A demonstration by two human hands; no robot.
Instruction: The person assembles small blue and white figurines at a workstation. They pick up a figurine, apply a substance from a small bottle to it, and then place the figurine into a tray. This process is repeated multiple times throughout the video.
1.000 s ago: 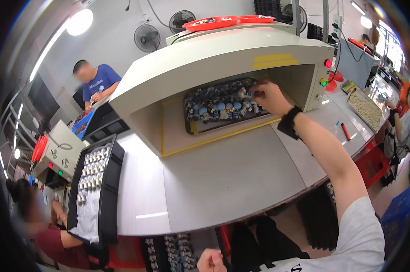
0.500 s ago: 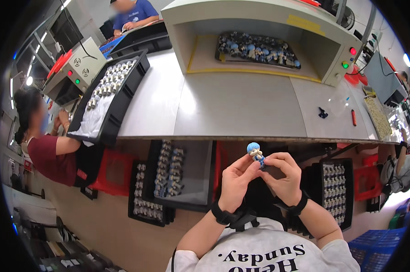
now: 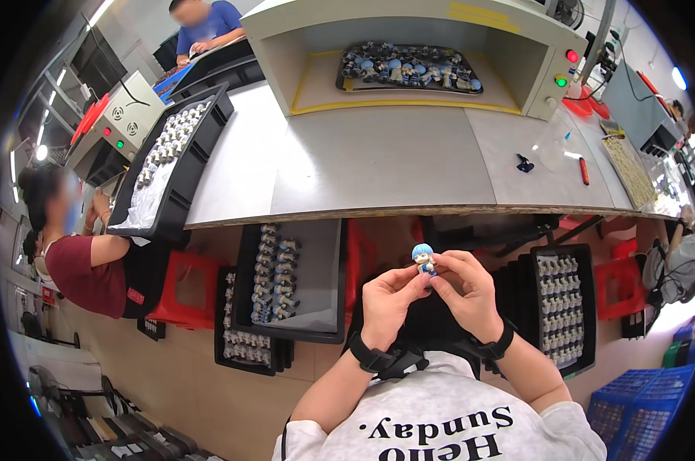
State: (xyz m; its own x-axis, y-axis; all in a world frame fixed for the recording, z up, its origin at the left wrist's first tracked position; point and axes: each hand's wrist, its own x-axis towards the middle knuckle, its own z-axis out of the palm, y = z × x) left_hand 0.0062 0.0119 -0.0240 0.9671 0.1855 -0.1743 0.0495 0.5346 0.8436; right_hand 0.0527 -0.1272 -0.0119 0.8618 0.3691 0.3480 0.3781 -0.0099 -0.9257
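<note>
A small figurine (image 3: 423, 260) with light-blue hair and a blue-and-white body is held upright in front of me, below the table's front edge. My left hand (image 3: 394, 301) is closed on its lower left side, thumb against the base. From the other side my right hand (image 3: 467, 290) pinches it between thumb and fingers. The fingers cover part of its lower body. Left of my hands, a black tray (image 3: 305, 332) holds rows of similar blue and white figurines (image 3: 274, 273). Another tray (image 3: 563, 307) of pale figurines stands at my right.
A metal worktable (image 3: 378, 165) spans ahead, carrying a grey box-like machine (image 3: 286, 54) with a figurine-filled tray (image 3: 409, 69) inside. On the table lie a red pen-like tool (image 3: 583, 171) and a small black part (image 3: 524, 163). A long black tray (image 3: 197, 165) stands left, beside a seated co-worker (image 3: 86, 261).
The figurine has turned in my fingers, so its front now shows more. Both hands have shifted slightly, and the whole view has tilted a little.
</note>
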